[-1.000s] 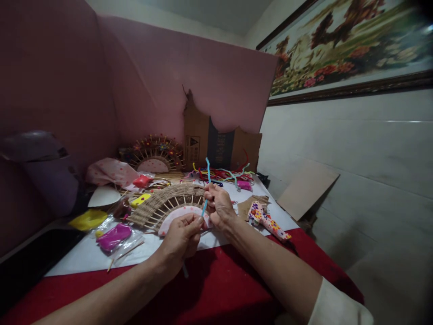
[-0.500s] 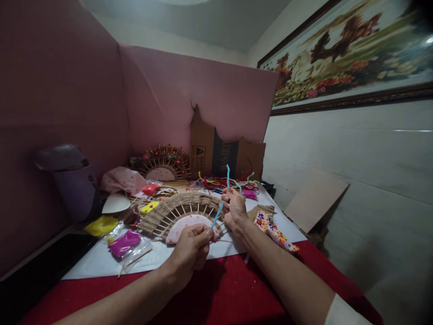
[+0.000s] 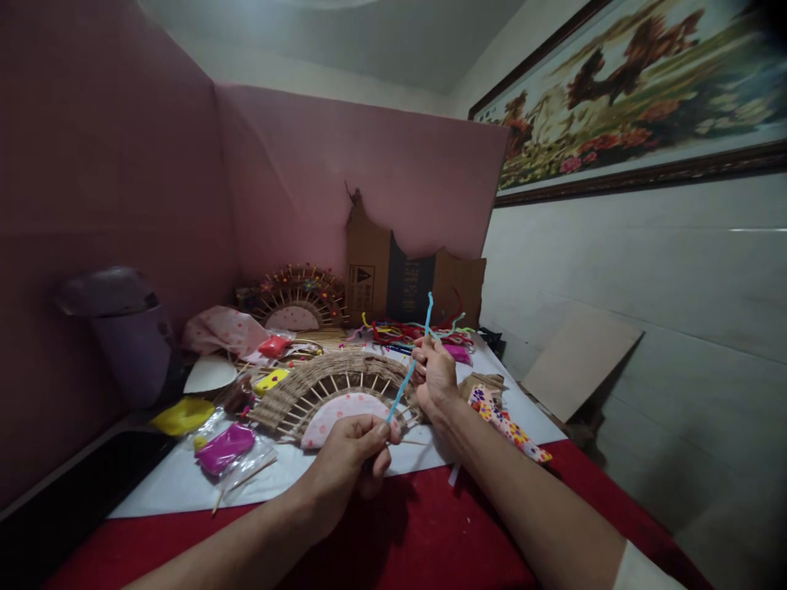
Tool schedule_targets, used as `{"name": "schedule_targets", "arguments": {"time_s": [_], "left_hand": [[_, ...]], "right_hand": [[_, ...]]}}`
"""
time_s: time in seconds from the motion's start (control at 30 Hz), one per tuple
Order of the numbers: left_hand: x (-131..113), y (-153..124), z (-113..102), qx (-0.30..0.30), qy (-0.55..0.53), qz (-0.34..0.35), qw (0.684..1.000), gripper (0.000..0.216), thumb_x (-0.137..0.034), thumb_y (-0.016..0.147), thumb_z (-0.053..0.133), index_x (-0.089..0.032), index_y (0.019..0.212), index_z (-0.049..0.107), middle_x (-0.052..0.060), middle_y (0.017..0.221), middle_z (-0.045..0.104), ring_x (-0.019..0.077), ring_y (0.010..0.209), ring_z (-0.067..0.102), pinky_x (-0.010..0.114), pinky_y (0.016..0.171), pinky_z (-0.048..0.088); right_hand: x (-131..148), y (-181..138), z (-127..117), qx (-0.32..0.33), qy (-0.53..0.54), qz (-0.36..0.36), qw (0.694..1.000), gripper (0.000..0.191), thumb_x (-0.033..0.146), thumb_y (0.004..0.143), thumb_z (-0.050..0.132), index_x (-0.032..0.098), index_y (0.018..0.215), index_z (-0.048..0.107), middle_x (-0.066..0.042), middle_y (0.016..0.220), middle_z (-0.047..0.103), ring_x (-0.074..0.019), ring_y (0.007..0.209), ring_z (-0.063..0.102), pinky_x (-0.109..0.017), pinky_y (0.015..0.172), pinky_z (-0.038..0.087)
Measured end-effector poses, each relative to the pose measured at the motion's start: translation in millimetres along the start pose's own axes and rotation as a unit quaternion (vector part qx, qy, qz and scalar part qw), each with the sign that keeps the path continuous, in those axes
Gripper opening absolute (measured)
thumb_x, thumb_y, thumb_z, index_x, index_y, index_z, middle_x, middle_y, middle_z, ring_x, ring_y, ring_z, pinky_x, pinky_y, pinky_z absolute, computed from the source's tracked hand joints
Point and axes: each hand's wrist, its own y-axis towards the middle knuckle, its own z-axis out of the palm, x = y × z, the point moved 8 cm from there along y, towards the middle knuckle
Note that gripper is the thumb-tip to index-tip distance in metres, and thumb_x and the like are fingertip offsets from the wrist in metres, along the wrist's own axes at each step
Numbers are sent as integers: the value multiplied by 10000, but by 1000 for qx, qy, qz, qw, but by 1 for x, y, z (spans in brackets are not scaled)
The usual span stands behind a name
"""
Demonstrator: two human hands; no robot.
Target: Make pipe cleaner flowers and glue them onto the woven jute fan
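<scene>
I have both forearms coming in from the bottom of the head view, angled toward each other. The left hand (image 3: 353,455) is lower and nearer, back of the hand uppermost, its grip pinching the lower part of a blue pipe cleaner (image 3: 402,396) between thumb and forefinger. The right hand (image 3: 436,377) is higher and farther out, fingers curled, its grip pinching the same stem farther up; the tip pokes up above those fingers. The stem slants up to the right between my hands, in front of the right part of a woven fan (image 3: 332,369); I can't tell whether it touches the fan.

Between my forearms there is room over the red cloth (image 3: 443,533) along the near side of the tabletop. The front edge of the white sheet (image 3: 166,492) runs behind the left wrist. To the left, a magenta packet (image 3: 226,448) lies near that edge, well apart from my left hand. Just beyond the right forearm lies a flower-patterned object (image 3: 510,426), with the tabletop's right side sloping away past it. A pink partition (image 3: 357,164) closes off the back.
</scene>
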Motion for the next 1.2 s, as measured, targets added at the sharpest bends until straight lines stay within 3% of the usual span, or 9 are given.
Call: {"name": "schedule_targets", "arguments": {"time_s": [0.27,0.5,0.87,1.1,1.2], "left_hand": [[-8,-3,4,21,10,18,1000,195,-302,817,527,-115,853,567,-18,506,556,50,367,428,178,425,277],[-11,-5,3,-8,39,8,999,128,-217,795,487,-126,730,550,-12,467,563,60,331,442,176,400,280],[-12,-3,9,27,59,8,998,243,-353,793,553,-120,862,542,38,595,650,82,399,509,193,459,314],[-15,-3,2,-10,114,22,993,190,-281,825,472,-121,770,558,34,564,645,68,376,494,188,446,308],[-17,-3,2,-11,124,27,992,227,-333,817,497,-119,777,561,38,566,650,74,370,504,189,431,322]], "right_hand": [[5,3,-5,-14,7,-8,1000,247,369,780,582,176,702,448,114,446,345,-9,297,194,-135,293,113],[6,4,-6,-20,5,3,1000,264,381,808,554,177,689,437,118,420,329,-10,289,185,-131,290,118],[11,2,-3,-27,20,-4,999,278,410,803,550,178,708,432,109,437,368,-14,294,215,-138,295,128],[10,3,-6,-33,19,-12,999,275,401,795,559,171,698,443,100,446,388,-13,301,224,-134,294,138],[9,3,-6,-34,15,-8,999,238,358,797,556,170,698,449,97,445,401,-15,299,224,-135,291,148]]}}
